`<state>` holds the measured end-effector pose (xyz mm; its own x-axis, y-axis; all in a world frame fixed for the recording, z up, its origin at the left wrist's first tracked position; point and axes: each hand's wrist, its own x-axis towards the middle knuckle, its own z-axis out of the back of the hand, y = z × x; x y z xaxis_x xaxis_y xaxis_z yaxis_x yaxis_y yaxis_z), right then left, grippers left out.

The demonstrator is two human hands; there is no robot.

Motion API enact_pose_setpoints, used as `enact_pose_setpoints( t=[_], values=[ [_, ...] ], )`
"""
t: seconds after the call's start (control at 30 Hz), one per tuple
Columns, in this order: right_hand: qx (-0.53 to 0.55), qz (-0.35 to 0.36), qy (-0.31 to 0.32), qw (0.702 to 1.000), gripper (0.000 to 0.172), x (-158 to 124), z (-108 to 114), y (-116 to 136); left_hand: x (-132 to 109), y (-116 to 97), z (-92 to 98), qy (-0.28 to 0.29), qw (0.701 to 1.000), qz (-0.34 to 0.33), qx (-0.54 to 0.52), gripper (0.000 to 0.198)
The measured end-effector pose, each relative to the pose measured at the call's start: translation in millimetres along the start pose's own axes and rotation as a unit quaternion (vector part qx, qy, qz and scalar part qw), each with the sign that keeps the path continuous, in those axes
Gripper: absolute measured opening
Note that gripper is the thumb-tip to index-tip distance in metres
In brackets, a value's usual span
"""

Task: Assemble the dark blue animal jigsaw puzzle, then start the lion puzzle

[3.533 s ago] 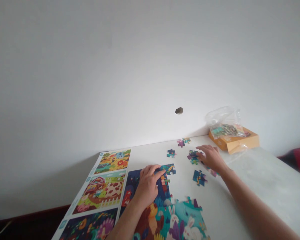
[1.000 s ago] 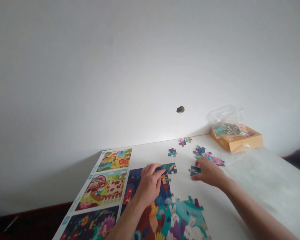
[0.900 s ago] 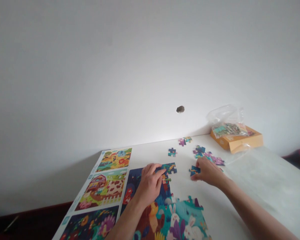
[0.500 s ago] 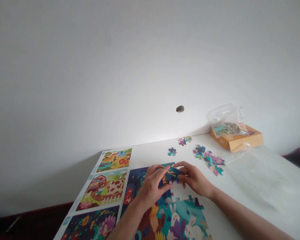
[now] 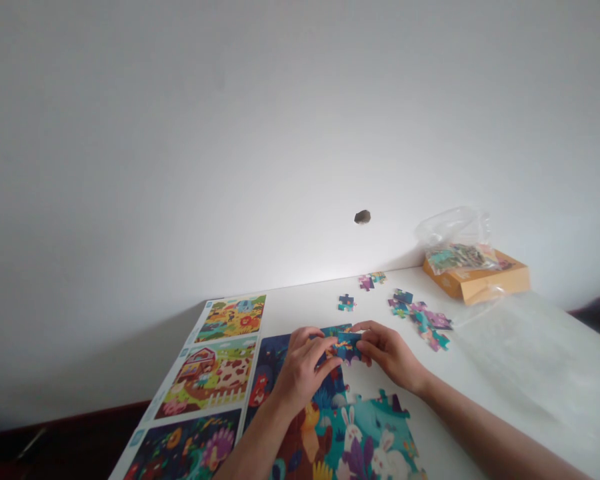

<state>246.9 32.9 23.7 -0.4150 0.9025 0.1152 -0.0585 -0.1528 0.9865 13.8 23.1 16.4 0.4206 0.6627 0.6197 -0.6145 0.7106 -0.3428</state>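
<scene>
A partly assembled jigsaw puzzle (image 5: 353, 430) with rabbits and dark blue forest lies in front of me. My right hand (image 5: 387, 353) pinches a dark blue puzzle piece (image 5: 349, 345) with orange marks between thumb and fingers, at the gap in the puzzle's upper right. From the left, my left hand (image 5: 305, 363) rests over the joined part, thumb apart from the fingers and fingertips at the piece's left edge. Its palm hides some of the picture beneath. Whether the piece is locked into its neighbours I cannot tell.
Loose pieces (image 5: 430, 323) lie right of the puzzle, with a single piece (image 5: 347, 303) and a small cluster (image 5: 371, 281) behind. A picture sheet (image 5: 215, 373) is at left. A plastic bag of pieces (image 5: 457, 253) sits on an orange box (image 5: 495, 287) by the wall.
The held piece has come down flatter against the puzzle, and more of its face shows. My left fingers have drawn back slightly to the left. The view has shifted a little.
</scene>
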Motion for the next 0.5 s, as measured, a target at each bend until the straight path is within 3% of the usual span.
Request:
enact_pose_setpoints(
  t=[0.23, 0.4, 0.5],
  values=[
    [-0.271, 0.107, 0.025, 0.956, 0.055, -6.2, 2.2, 14.8, -1.0, 0.0, 0.9, 0.000, 1.000, 0.003, 0.009, 0.027],
    [-0.327, 0.145, 0.011, 0.934, 0.019, 0.6, 20.9, 10.7, -0.3, -1.6, -0.4, 0.059, 0.997, 0.051, 0.028, 0.041],
    [-0.336, 0.124, -0.023, 0.934, 0.020, 6.6, 37.3, 1.5, 0.1, -2.9, -1.3, 0.102, 0.991, 0.068, 0.048, 0.039]
  ],
)
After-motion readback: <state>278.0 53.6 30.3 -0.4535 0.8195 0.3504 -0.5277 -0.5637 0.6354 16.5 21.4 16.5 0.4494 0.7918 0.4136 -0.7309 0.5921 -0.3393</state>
